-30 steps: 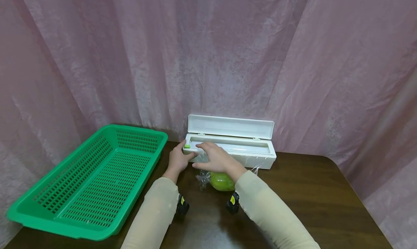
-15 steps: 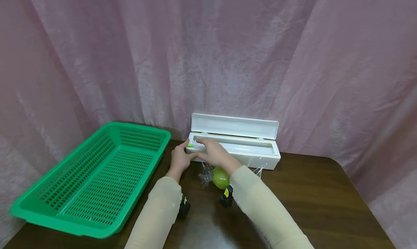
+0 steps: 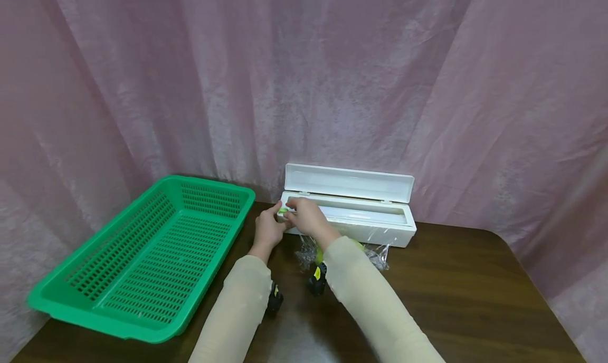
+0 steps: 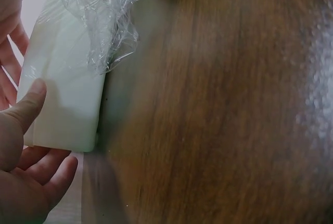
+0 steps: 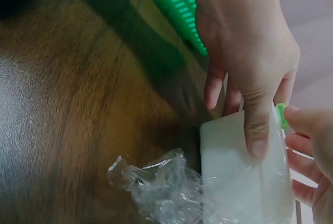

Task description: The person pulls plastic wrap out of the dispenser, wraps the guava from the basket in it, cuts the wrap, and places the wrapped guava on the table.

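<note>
A white cling film dispenser (image 3: pixel 380 235) stands at the back of the table with its lid (image 3: pixel 349 181) up. My left hand (image 3: pixel 267 230) grips the dispenser's left end, thumb on the front face and fingers round the end. At that end, my right hand (image 3: pixel 309 218) pinches the small green slide cutter (image 5: pixel 282 115) on the top edge. Clear cling film (image 5: pixel 166 187) hangs over the front, crumpled at its ends. Partly hidden behind my right sleeve, a green round fruit (image 3: pixel 320 256) lies by the film in front of the dispenser.
A large green plastic basket (image 3: pixel 176 321) stands on the left of the brown wooden table (image 3: pixel 465 289). A pink curtain (image 3: pixel 351 78) hangs close behind the dispenser. Each wrist bears a small black camera.
My right hand has moved left to the green slide cutter, and its thumb and finger have closed together there. My left hand stays on the dispenser's end. The head view has shifted slightly.
</note>
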Motion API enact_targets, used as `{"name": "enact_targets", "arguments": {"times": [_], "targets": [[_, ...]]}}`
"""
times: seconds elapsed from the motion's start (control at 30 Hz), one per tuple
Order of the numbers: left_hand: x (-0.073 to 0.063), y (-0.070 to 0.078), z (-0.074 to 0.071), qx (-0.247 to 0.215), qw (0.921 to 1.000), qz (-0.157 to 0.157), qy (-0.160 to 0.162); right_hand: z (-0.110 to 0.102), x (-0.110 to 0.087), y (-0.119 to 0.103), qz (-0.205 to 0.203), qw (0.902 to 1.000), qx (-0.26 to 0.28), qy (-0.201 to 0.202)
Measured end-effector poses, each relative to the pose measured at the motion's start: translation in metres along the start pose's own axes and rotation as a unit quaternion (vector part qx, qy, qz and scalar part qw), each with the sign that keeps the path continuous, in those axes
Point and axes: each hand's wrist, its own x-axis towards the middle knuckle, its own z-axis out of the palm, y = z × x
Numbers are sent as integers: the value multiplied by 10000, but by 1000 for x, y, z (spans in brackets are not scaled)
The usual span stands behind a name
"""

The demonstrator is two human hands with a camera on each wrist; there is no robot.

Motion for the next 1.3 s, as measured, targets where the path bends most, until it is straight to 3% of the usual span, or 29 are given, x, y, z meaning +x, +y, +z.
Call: {"name": "enact_targets", "arguments": {"times": [0.23, 0.5, 0.8, 1.3], "targets": [[0, -1, 1, 67, 9998, 162, 94, 7, 2, 5, 323, 9989, 268, 201], [0, 1, 0, 21, 10000, 27, -42, 7, 3, 6, 361, 9989, 216, 222], [0, 1, -1, 109, 9999, 85, 32, 6, 1, 5, 273, 9992, 135, 244], [0, 2, -1, -41, 9999, -77, -51, 4, -1, 10, 161, 9996, -103, 193]]}}
